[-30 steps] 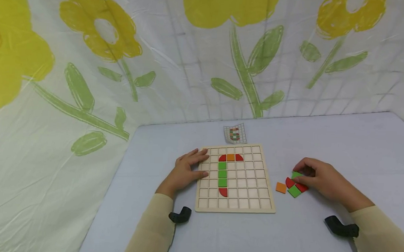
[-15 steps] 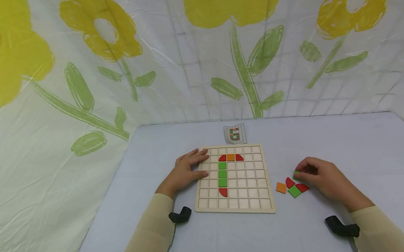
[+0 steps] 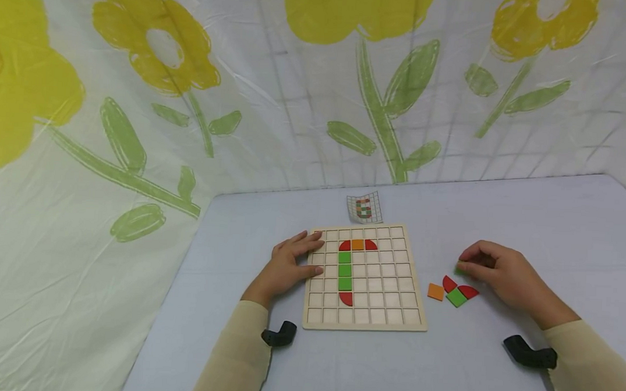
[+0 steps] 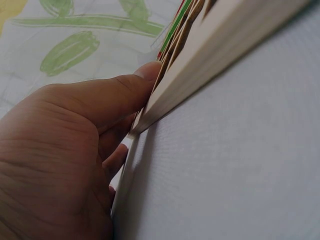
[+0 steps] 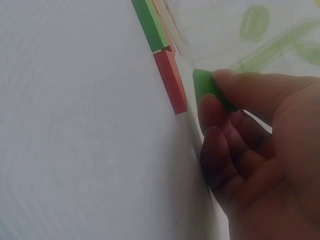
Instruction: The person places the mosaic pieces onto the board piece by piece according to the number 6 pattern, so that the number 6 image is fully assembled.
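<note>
My right hand (image 3: 503,277) pinches a green square tile (image 5: 202,82) between thumb and fingertips, right of the wooden grid board (image 3: 313,318). In the head view the fingers hide most of that tile. Below it on the table lie a green square tile (image 3: 456,297), two red quarter-round tiles (image 3: 448,283) and an orange square tile (image 3: 435,292). My left hand (image 3: 286,267) rests on the board's left edge, fingers extended and thumb on top. Set in the grid are several tiles: green squares (image 3: 345,270) in a column, an orange square (image 3: 358,244), and red quarter-rounds (image 3: 346,298).
Behind the board lies a small paper card (image 3: 364,207) printed with a grid and coloured pattern. A pale cloth covers the table (image 3: 368,367). Beyond its far edge hangs a flowered curtain (image 3: 307,90). A black device sits at each wrist.
My right hand has lifted the green square tile off the loose pile and drawn slightly right, uncovering the red quarter-rounds. My left hand and the board have stayed put.
</note>
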Tool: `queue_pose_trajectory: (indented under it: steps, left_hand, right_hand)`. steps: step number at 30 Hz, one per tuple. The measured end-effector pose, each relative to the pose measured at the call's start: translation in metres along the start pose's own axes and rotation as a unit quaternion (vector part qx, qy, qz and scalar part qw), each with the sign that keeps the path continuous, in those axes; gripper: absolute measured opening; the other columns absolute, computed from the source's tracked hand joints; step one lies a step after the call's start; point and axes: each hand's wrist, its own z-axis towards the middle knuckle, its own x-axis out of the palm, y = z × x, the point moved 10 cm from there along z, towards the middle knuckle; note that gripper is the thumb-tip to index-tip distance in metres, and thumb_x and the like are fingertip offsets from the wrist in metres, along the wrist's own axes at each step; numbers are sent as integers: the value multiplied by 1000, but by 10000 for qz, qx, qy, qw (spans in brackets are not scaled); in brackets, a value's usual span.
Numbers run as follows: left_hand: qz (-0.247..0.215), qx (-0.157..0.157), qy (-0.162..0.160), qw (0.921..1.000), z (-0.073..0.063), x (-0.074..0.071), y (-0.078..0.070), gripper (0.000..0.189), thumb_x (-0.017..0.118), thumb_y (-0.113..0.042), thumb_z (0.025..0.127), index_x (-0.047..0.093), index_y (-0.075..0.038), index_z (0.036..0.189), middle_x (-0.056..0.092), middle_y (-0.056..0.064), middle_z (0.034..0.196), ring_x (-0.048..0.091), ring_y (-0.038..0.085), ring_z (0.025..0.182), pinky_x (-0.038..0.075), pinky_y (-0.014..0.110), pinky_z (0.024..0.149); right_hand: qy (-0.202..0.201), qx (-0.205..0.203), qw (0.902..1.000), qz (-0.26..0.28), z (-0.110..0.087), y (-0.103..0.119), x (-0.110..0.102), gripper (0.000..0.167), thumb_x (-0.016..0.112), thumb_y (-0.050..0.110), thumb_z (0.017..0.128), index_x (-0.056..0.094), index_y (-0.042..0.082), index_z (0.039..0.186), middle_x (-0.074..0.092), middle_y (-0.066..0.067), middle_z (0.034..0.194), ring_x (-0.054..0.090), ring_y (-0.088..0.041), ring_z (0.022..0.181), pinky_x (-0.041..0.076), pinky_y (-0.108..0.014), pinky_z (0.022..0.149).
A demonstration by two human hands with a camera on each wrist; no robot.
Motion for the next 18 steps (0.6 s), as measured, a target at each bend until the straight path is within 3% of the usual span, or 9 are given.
queue_pose_trajectory:
  steps: [18]
  left_hand:
    - [-54,-49,-28,10000,0,0,2,65,90,-31,92,68,-18,152,46,-21,164,22,15,162,10,52,126]
  right_hand:
    - [-286,-381,9984,305,-3,8,-5,7,80,7,101,76,9,106,73,0,94,65,-15,80,52,-18,70]
